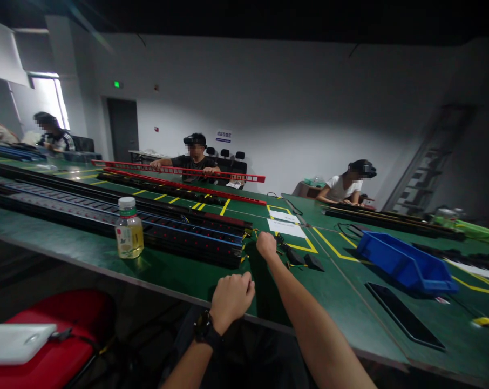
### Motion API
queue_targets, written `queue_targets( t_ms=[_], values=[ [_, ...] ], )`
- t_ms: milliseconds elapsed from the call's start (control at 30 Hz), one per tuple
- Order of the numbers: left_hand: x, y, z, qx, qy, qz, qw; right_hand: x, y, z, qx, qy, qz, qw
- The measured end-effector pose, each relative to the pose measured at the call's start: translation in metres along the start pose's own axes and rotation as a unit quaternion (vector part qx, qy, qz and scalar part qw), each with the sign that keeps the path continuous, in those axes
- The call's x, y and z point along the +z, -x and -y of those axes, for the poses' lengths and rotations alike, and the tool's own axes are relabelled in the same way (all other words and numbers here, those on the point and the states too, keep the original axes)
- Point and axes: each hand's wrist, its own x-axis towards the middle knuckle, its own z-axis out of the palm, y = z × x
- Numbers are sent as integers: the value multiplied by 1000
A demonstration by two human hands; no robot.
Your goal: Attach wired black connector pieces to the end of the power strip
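My left hand (232, 296), with a dark watch on the wrist, is closed at the table's near edge. Its fingers curl under, so anything inside them is hidden. Farther forward, my right hand (266, 246) is closed in a fist just past the right end of the long black strips (196, 246). Whatever it may hold cannot be made out. Small yellow-green wire ends (246, 236) stick out from the strips beside it. Dark flat pieces (295, 256) with thin wires lie just right of the right hand.
A drink bottle (129, 229) stands in front of the strips. On the right are a blue bin (406, 262) and a black tablet (404, 315). Paper sheets (285, 227) lie ahead. Across the table, a person (194, 162) holds a red slotted rail (228, 174). A red stool (78, 319) stands lower left.
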Motion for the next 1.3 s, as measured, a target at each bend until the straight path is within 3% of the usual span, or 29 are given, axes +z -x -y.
queue_targets(
  t_ms=[500,700,933,1000,1100,1200,1300],
  values=[
    [4,-1,2,8,-7,-19,1000,2,3,0,-48,-24,-10,999],
    [6,-2,3,14,-12,-25,1000,3,-8,-10,1,-98,22,995],
    [7,-2,3,12,-10,-20,1000,-8,-3,-36,104,-106,-12,989],
    [6,-2,3,14,-8,-20,1000,-12,0,-32,82,-106,-33,990],
    [6,-2,3,15,-7,-19,1000,-18,1,-13,-22,-110,-54,992],
    [6,-1,3,12,-6,-15,1000,-23,-4,13,-103,-103,-27,989],
    [6,0,4,11,-1,-6,1000,-26,-12,32,-106,-73,13,992]
  ],
)
